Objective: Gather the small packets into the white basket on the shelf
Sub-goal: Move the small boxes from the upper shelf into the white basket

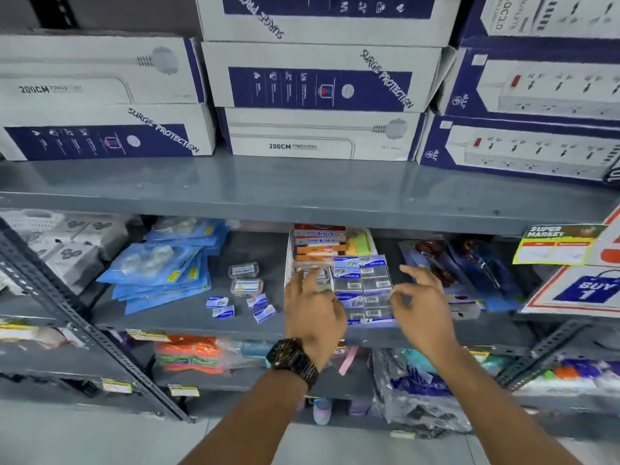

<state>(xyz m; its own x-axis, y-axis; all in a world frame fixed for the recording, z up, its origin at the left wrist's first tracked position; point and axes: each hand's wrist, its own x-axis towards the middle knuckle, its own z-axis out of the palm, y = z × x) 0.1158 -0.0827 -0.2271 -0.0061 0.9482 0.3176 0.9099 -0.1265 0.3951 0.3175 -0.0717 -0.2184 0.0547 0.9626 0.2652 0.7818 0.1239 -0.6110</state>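
The white basket (289, 260) stands on the middle shelf, packed with blue-and-white packets (364, 280) in front and orange and red boxes behind. Several small blue-and-white packets (241, 307) lie loose on the grey shelf to the left of the basket. My left hand (312, 307), with a dark watch on the wrist, hovers over the basket's front left corner with fingers spread. My right hand (424, 307) is at the basket's right side, thumb and forefinger nearly touching, with nothing visible in them.
Two small clear cases (245, 278) sit behind the loose packets. A stack of blue blister packs (161, 273) lies further left. Carded goods (469, 266) lie right of the basket. Surge protector boxes (322, 132) fill the shelf above. A slanted metal strut (84, 317) crosses the left.
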